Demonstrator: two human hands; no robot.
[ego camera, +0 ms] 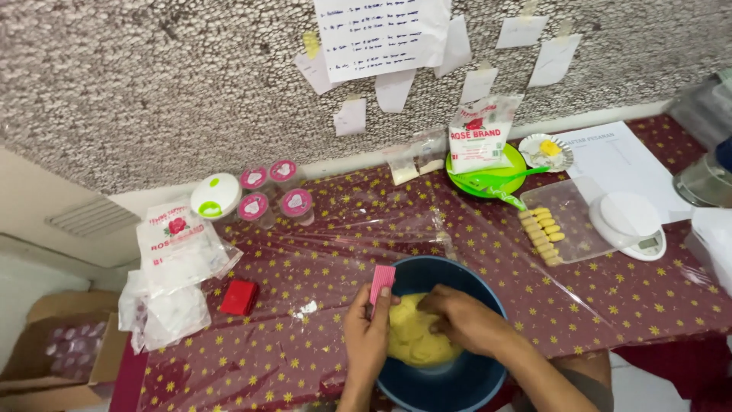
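- Head view looks straight down on the table (320, 267), covered in a maroon cloth with yellow stars under clear plastic sheeting.
- Front and centre sits a dark blue bowl (476, 378), and inside it a mass of pale yellow dough (412, 336).
- The left hand (367, 336) is at the bowl's near-left rim, fingers closed around a pink ribbed scraper (381, 284) that stands upright above the rim.
- The right hand (461, 317) is down in the bowl, fingers curled and pressing into the dough; whether it has pinched a piece off, I cannot tell.
- My read: this looks like portioning or working the dough, and it goes best with the scraper blade kept flat to the bowl wall while the other hand gathers the dough towards it.
- A steady bowl matters on that slick plastic; pressing straight down rather than sideways should keep it from sliding.
- Further back on the right, a clear tray (576, 225) carries a row of small yellow shaped pieces (543, 233), lying side by side.
- Just beside the tray is a white kitchen scale (629, 221).
- Behind, a bag of flour (480, 137) stands on a green plate (499, 179).
- To the left are pink-lidded jars (267, 194), a red box (240, 296) and another white bag (179, 244), all well apart from the bowl.
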